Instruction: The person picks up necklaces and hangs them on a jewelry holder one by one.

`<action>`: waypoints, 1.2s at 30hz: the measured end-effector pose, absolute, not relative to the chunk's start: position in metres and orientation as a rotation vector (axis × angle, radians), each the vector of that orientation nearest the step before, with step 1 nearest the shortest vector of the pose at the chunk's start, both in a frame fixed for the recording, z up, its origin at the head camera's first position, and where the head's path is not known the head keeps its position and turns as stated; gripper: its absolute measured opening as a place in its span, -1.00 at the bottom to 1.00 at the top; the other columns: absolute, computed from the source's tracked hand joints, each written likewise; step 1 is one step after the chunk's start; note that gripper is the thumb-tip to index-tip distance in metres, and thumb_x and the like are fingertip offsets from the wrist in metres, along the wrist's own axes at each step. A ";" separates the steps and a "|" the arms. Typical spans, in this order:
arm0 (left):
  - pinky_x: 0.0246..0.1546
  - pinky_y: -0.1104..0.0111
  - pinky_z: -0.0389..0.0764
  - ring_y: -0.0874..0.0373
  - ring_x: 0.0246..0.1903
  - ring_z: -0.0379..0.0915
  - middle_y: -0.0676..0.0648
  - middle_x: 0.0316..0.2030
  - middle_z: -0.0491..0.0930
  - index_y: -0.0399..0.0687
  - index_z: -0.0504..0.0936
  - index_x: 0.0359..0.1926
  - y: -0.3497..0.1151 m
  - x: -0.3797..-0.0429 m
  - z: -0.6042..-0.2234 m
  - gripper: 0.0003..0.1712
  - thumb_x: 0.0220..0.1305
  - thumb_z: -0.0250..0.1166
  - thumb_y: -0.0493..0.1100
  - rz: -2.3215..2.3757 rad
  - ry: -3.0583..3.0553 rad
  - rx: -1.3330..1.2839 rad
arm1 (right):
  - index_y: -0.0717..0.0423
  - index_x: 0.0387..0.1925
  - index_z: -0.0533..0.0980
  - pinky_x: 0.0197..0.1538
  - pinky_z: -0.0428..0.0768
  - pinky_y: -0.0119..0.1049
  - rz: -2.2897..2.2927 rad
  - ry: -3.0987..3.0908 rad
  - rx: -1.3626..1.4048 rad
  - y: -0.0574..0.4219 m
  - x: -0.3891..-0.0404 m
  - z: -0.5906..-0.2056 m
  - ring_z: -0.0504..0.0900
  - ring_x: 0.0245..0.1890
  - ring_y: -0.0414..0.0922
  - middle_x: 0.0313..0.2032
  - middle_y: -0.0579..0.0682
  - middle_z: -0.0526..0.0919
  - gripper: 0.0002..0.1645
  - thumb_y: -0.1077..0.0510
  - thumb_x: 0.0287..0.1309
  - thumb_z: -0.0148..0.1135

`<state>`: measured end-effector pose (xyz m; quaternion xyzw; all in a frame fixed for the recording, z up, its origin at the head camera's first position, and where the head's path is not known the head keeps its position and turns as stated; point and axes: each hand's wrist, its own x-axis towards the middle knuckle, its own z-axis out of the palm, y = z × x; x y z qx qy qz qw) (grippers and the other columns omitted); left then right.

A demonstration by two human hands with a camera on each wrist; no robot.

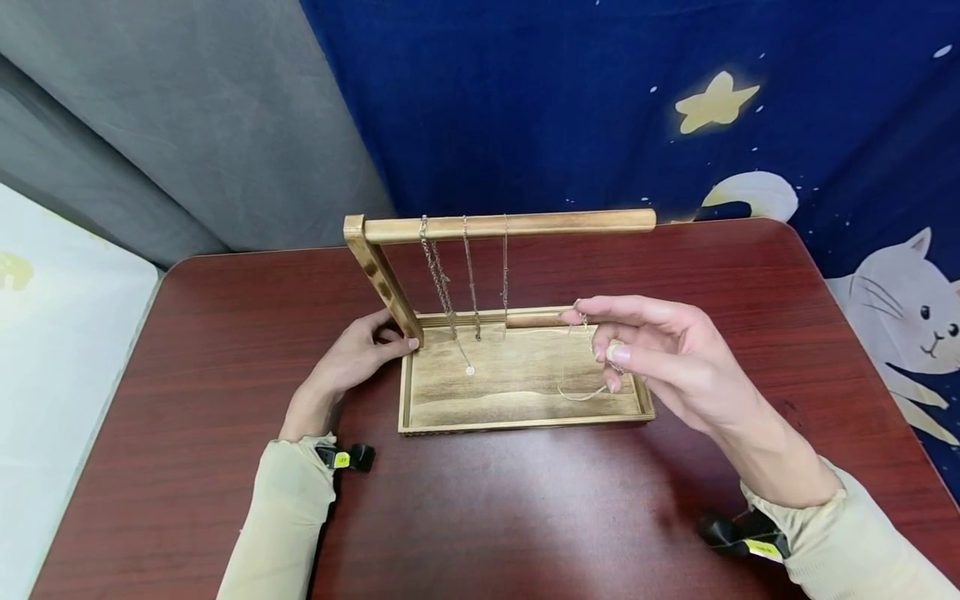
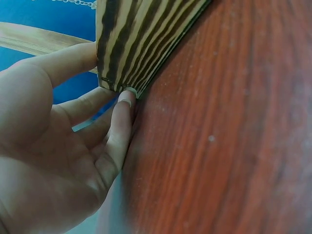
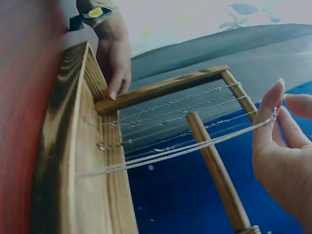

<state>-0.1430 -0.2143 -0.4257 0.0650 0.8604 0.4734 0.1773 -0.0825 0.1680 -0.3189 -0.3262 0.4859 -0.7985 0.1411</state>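
Observation:
A wooden jewelry stand (image 1: 525, 423) has a tray base, a slanted post and a horizontal top bar (image 1: 577, 222). My left hand (image 1: 348, 358) grips its left rear corner, thumb by the foot of the post (image 1: 386, 287); in the left wrist view the fingers touch the striped tray end (image 2: 141, 39). Over the tray's right half, my right hand (image 1: 667, 354) holds a thin silver necklace (image 3: 234, 133) between thumb and fingers. Its loop (image 1: 581, 398) hangs down towards the tray. Several other necklaces (image 1: 471, 267) hang from the bar's left part, one with a small round pendant (image 1: 470, 370).
The stand is on a reddish-brown table (image 1: 480, 517). A shorter wooden rod (image 3: 219, 175) runs along the tray's rear side. Behind the table hang a grey curtain (image 1: 195, 125) and a blue curtain (image 1: 510, 100) with stars. The top bar's right end is free-standing.

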 end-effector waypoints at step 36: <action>-0.14 0.38 0.44 0.11 -0.24 0.57 -0.14 -0.27 0.68 -0.14 0.46 0.28 -0.214 -0.144 -0.429 -0.42 0.32 0.36 -0.05 1.354 2.443 0.191 | 0.76 0.07 0.35 -0.23 0.58 -0.24 -2.661 1.472 -0.730 0.217 -0.078 -0.279 0.59 -0.26 0.10 -0.06 0.47 0.59 -0.56 0.74 0.21 -0.30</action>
